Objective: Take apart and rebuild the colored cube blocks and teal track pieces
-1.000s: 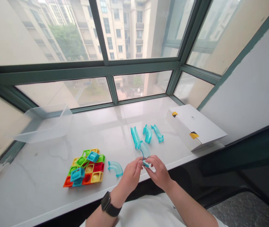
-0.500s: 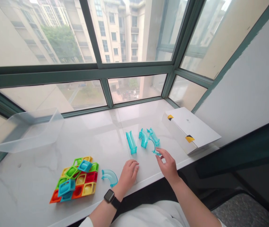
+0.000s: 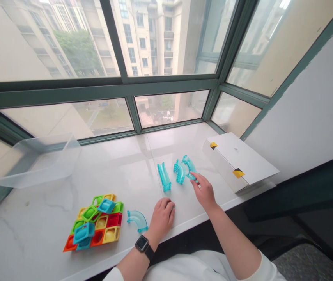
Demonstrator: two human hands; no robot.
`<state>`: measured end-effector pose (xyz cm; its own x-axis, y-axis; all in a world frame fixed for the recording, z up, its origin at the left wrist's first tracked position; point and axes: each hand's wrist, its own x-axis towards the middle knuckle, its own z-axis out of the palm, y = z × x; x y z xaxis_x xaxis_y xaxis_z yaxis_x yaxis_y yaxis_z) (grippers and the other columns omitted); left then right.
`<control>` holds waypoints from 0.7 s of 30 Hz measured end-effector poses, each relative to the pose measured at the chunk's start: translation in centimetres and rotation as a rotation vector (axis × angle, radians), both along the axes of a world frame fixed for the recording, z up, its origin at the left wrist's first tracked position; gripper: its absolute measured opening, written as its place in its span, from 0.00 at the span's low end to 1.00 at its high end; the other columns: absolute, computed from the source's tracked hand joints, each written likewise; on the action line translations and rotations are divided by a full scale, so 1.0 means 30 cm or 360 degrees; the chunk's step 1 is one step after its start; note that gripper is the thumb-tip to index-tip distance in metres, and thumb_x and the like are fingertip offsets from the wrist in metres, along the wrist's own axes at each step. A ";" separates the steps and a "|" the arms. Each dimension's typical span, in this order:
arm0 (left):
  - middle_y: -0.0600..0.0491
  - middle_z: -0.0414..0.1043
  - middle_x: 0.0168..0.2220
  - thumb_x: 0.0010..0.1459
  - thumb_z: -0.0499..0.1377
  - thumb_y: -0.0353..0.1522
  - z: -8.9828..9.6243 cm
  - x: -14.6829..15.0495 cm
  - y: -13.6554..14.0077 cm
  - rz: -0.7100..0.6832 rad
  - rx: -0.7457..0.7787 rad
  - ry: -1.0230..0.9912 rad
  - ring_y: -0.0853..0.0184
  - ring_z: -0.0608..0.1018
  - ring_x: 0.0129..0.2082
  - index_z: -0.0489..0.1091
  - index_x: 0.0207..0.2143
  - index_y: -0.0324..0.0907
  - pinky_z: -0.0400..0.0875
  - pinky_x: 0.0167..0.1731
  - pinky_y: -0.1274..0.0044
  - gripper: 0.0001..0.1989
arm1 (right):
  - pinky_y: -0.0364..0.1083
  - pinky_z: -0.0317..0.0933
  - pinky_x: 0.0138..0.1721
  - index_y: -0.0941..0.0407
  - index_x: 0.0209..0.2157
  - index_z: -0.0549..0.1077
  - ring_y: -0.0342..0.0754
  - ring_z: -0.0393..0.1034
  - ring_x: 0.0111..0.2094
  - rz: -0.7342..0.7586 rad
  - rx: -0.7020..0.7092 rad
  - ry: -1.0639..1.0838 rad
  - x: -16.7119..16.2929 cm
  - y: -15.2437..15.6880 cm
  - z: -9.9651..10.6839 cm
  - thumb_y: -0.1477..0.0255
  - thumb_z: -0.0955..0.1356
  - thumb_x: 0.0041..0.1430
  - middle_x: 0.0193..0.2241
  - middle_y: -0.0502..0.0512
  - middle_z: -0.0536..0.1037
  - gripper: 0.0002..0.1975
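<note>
A clear plastic bin (image 3: 42, 171) stood at the left of a marbled white counter (image 3: 110, 166), with a white box (image 3: 244, 156) bearing yellow-and-black tabs (image 3: 238, 173) at the right. Beyond the green window frame (image 3: 96, 91), I saw pale apartment buildings (image 3: 154, 39) and a leafy tree (image 3: 78, 52).

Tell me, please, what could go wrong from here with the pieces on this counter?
The grip of the right hand pinches a curved turquoise piece close to other turquoise pieces, so it might nudge them. The separate curved piece lies beside the left hand, near the counter's front edge; a careless sweep could knock it off. A blue block seems tilted atop the colourful blocks and may slide if bumped.
</note>
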<state>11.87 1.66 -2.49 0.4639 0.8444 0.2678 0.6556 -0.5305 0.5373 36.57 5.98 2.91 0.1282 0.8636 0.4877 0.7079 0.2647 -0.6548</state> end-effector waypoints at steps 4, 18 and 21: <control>0.47 0.73 0.50 0.69 0.53 0.29 0.005 0.002 0.000 -0.0006 -0.0026 0.0010 0.56 0.75 0.53 0.73 0.48 0.47 0.73 0.57 0.60 0.11 | 0.54 0.74 0.47 0.52 0.56 0.78 0.57 0.76 0.49 0.0048 -0.0008 -0.0052 -0.007 0.058 0.005 0.66 0.65 0.73 0.49 0.61 0.81 0.16; 0.46 0.73 0.50 0.69 0.52 0.29 0.024 0.001 -0.002 -0.0020 -0.0062 -0.0021 0.55 0.75 0.52 0.73 0.48 0.47 0.73 0.56 0.59 0.12 | 0.58 0.69 0.54 0.50 0.53 0.79 0.58 0.73 0.49 0.0104 -0.0148 -0.0224 -0.022 0.127 -0.020 0.70 0.65 0.71 0.45 0.60 0.79 0.15; 0.46 0.73 0.50 0.69 0.53 0.29 0.021 0.002 -0.002 -0.0016 -0.0061 -0.0008 0.55 0.74 0.53 0.73 0.48 0.47 0.72 0.56 0.59 0.12 | 0.58 0.69 0.53 0.50 0.53 0.80 0.58 0.73 0.48 0.0114 -0.0179 -0.0252 -0.028 0.128 -0.018 0.71 0.65 0.70 0.45 0.60 0.78 0.15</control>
<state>11.93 1.59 -1.86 0.4712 0.8494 0.2376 0.6473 -0.5161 0.5610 35.72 9.82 2.37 -0.0061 0.9178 0.3969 0.7862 0.2496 -0.5653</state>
